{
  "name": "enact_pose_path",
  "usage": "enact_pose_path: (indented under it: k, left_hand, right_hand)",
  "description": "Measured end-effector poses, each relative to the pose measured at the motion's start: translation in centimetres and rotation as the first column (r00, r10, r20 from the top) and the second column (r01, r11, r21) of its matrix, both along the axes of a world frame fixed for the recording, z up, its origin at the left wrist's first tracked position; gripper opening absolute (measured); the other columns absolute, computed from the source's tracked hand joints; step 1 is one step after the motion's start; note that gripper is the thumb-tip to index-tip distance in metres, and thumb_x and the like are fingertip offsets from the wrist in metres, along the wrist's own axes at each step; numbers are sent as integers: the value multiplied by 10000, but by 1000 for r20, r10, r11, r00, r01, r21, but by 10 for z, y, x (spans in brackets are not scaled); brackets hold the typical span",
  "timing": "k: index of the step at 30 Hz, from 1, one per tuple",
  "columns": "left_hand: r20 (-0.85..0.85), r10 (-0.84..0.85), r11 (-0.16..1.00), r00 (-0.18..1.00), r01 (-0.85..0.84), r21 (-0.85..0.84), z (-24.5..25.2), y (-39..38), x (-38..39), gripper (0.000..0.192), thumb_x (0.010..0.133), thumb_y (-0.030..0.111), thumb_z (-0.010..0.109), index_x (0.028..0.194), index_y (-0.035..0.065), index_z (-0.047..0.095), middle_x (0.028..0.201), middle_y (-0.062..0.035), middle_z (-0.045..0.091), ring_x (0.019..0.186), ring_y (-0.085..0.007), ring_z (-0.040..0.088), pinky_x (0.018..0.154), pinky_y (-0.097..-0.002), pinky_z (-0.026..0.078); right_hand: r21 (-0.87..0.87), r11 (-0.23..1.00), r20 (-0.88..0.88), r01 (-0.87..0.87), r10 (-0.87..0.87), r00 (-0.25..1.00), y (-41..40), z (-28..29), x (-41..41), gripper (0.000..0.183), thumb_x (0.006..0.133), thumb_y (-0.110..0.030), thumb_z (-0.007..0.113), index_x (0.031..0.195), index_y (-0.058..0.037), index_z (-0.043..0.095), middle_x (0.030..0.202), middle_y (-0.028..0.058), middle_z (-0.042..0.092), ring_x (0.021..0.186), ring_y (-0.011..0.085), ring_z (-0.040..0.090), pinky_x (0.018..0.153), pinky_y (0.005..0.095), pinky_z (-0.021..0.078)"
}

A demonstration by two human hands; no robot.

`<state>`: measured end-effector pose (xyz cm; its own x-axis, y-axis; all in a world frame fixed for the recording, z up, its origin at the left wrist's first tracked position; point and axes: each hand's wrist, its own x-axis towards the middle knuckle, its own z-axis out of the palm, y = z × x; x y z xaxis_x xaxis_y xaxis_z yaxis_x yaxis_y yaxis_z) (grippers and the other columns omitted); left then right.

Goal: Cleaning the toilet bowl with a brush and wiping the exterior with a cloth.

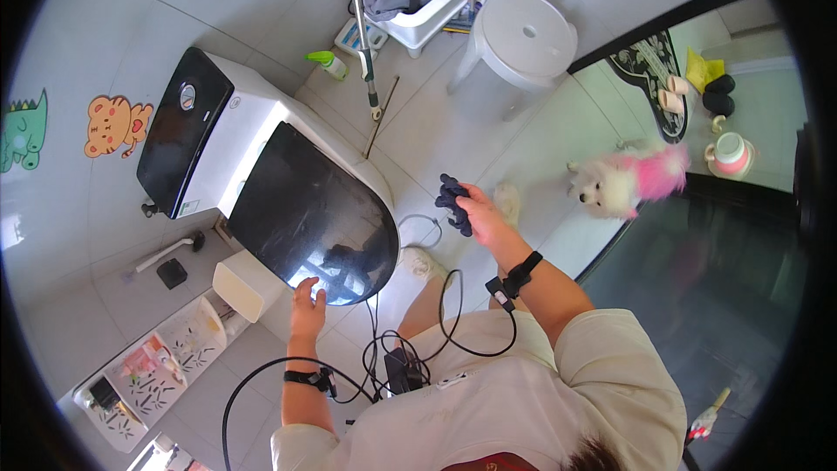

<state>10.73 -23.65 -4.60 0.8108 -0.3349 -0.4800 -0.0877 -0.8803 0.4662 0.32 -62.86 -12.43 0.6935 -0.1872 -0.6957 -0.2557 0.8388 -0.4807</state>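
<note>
A crumpled dark cloth (454,204) is gripped in my right hand (480,214), held over the tiled floor to the right of the toilet. My left hand (308,307) has its fingers apart, with nothing in it, at the near edge of the toilet's black lid (314,209). Whether its fingertips touch the lid I cannot tell. The lid is down and glossy, with reflections on it. Behind it stands the white tank with a black top (186,118). Black cables (451,324) hang in front of my shirt, near a strap on each of my arms.
A white and pink dog (621,180) stands at the right near a doorway. A white plastic stool (523,36), a white basin (418,29), a mop pole (361,26) and a green-topped spray bottle (330,64) are at the back. A white bin (239,288) and a wall shelf (157,373) lie left.
</note>
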Motion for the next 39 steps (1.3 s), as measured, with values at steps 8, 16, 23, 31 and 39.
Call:
enact_pose_path:
  k: [8, 16, 23, 31, 39]
  left_hand:
    - [100, -186, 961, 977, 160, 224, -19, -95, 29, 667, 748, 257, 676, 1323, 100, 378, 1350, -193, 362, 1212, -372, 372, 1016, -478, 286]
    - [98, -107, 819, 989, 32, 573, -52, -162, 116, 1192, 569, 600, 727, 1428, 43, 116, 1466, -228, 129, 1360, -366, 138, 1090, -511, 99]
    - [16, -212, 707, 977, 143, 692, -73, -164, 136, 1450, 437, 862, 542, 1398, -71, -15, 1450, -313, -24, 1365, -421, -8, 1094, -497, 1]
    - [-205, -103, 657, 973, 221, 721, -63, -169, 143, 1409, 506, 821, 567, 1392, -69, -73, 1438, -318, -119, 1351, -427, -124, 1081, -508, -60]
    - [-245, -122, 651, 962, 264, 712, -60, -180, 150, 1316, 587, 854, 442, 1403, -67, -25, 1444, -316, -98, 1351, -421, -136, 1070, -522, -83]
  right_hand:
    - [47, 966, -133, -255, 259, 957, 22, -86, 59, 408, 840, -102, 496, 1247, -83, 464, 1026, 25, 568, 831, 105, 505, 706, 237, 410]
    - [13, 918, 120, -396, 392, 912, 91, -104, 95, 507, 950, -233, 404, 1387, -17, 264, 1410, 120, 311, 1292, 186, 282, 1069, 295, 203]
    - [-110, 782, 160, -613, 623, 766, 93, -162, 177, 705, 948, -521, 223, 1416, 2, 160, 1491, 163, 122, 1387, 243, 86, 1116, 326, 75]
    - [-743, 457, 157, -489, 829, 537, 94, -105, 242, 714, 936, -505, 295, 1399, 30, 197, 1448, 285, 135, 1359, 386, 128, 1104, 414, 121]
    - [-795, 355, 76, -493, 864, 498, 85, -100, 384, 709, 926, -538, 274, 1401, -14, 227, 1457, 265, 125, 1361, 366, 144, 1103, 388, 153]
